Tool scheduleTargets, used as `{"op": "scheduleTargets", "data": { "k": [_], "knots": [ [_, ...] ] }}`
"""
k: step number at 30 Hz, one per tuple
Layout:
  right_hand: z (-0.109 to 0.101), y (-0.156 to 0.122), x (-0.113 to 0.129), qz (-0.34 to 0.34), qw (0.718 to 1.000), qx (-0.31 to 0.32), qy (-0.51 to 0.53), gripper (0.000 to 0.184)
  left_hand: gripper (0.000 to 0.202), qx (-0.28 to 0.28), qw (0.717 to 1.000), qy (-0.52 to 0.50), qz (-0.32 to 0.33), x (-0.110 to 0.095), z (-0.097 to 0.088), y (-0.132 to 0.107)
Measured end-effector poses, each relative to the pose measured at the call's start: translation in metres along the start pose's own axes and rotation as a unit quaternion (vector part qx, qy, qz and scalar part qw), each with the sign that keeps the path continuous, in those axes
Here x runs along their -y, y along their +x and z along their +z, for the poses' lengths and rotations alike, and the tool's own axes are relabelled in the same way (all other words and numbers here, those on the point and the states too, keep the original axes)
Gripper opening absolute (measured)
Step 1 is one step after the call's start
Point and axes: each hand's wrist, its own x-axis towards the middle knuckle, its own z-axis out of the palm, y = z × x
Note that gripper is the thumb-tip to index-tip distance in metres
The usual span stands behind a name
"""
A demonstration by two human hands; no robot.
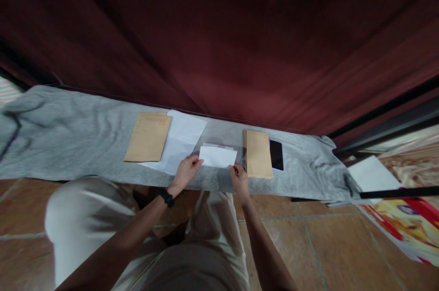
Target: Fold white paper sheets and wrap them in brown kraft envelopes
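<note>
A folded sheet of white paper [218, 157] is held level between my two hands, just over the grey cloth. My left hand [187, 170] pinches its left lower corner, and a dark watch [166, 197] is on that wrist. The right lower corner is pinched by my right hand [239, 178]. Left of the folded paper lie flat white sheets [183, 137], partly covered by a brown envelope [148, 137]. A stack of brown envelopes [259, 153] lies close by my right hand.
A smartphone [276, 154] with a dark screen lies against the envelope stack's right side. Grey cloth [85, 131] covers the narrow surface, with a dark red curtain [219, 53] behind it. At the right stand dark metal bars [387, 131], white paper [373, 174] and a colourful printed box [404, 222].
</note>
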Motion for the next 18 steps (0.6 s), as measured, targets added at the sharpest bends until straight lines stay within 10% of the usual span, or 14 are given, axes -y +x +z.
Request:
{"op": "scheduleTargets", "data": {
  "k": [18],
  "knots": [
    [0.01,0.008,0.03,0.0,0.96,-0.017,-0.279,0.031,0.021,0.013,0.979,0.174,-0.101,-0.033,0.002,0.014]
  ]
}}
